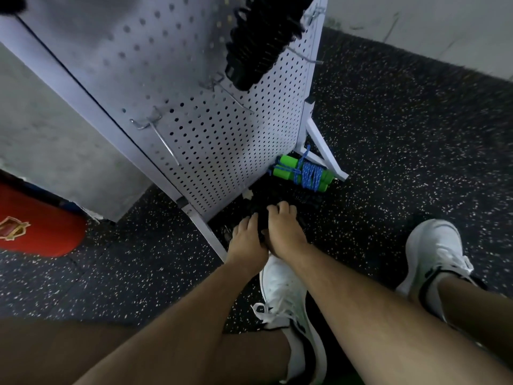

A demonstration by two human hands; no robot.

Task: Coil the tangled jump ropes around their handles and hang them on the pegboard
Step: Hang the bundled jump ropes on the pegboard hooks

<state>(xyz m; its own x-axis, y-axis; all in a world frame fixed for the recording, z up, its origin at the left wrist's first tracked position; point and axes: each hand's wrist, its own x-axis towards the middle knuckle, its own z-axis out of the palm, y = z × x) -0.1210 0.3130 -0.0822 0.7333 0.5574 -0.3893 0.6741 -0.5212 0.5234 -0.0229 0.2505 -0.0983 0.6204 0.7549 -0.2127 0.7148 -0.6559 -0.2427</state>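
While left hand (247, 241) and right hand (284, 232) clamp it, the black jump rope (258, 222) sits under their fingers (279, 211).

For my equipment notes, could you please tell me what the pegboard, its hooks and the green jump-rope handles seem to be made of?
Pegboard: probably sheet metal, painted matte white; thin panel, evenly punched holes.
Hooks: seemingly bare steel wire, by the thin grey glinting rods.
Green handles: likely foam, matte and soft-looking, though blur leaves this open.

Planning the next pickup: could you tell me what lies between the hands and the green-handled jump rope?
Head view: only the black bundle in left hand and right hand, then speckled floor.
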